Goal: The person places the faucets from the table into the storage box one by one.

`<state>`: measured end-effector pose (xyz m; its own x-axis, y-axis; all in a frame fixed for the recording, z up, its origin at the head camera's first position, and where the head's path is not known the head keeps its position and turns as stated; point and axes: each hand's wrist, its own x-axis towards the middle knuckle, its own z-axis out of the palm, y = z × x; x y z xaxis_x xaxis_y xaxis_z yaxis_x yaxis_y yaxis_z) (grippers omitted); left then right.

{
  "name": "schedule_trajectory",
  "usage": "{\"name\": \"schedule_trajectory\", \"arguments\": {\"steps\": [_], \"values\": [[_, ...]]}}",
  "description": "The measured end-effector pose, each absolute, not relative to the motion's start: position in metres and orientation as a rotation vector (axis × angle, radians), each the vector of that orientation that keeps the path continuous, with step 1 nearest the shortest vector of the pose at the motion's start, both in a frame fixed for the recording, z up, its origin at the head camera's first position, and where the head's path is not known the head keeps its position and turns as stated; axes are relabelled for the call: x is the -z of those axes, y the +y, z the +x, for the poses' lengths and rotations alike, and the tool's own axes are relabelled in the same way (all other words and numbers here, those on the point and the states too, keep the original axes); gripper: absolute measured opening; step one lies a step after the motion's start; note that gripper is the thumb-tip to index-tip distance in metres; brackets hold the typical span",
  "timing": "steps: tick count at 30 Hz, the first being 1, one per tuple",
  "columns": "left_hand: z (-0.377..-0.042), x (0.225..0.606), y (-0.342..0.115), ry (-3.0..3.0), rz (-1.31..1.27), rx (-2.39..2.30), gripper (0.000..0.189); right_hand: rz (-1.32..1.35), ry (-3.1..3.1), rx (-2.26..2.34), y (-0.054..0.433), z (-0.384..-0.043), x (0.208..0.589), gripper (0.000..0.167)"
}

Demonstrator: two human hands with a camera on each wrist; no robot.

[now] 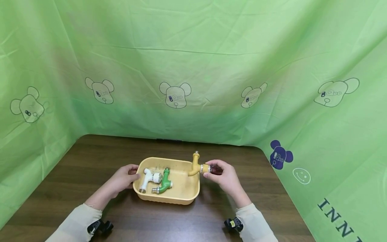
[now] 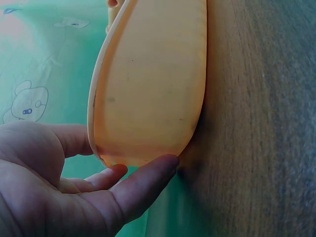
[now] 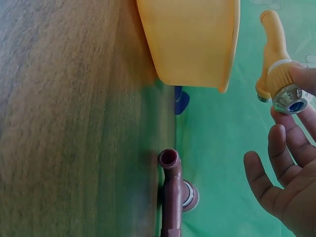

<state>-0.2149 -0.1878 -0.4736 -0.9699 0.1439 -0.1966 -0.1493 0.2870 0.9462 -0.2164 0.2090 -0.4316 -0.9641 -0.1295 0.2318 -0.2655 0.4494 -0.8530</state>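
At the left end of a yellow plastic basin (image 1: 181,198), my left hand (image 1: 125,178) grips the wall, thumb at the rim and fingers against the outside. Over the basin's right rim is a yellow faucet (image 1: 195,167), its ribbed end pinched between the thumb and fingers of my right hand (image 1: 226,178). Inside the basin lie a white faucet (image 1: 146,179) and a green faucet (image 1: 165,183), side by side. A dark red faucet (image 3: 172,202) rests on the table beyond my right hand, mostly hidden by it in the head view.
The brown wood-grain table (image 1: 169,223) carries the basin. Green cloth (image 1: 193,60) printed with bear heads hangs around the back and sides. A dark wrist device (image 1: 234,224) sits at the right sleeve, another (image 1: 99,228) at the left.
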Motion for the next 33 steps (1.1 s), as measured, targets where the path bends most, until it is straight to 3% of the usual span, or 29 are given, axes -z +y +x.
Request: {"name": "schedule_trajectory", "arguments": {"steps": [7,17,33], "values": [[-0.215,0.474,-0.188,2.309,-0.004,-1.755,0.049,0.414,-2.573,-1.524,0.2,-0.208,0.417,0.035],[-0.213,0.472,-0.187,2.319,-0.003,-1.739,0.049,0.43,-2.54,-1.538,0.203,-0.221,0.439,0.036],[-0.213,0.472,-0.187,2.322,0.002,-1.751,0.047,0.447,-2.575,-1.539,0.196,-0.222,0.444,0.037]]}}
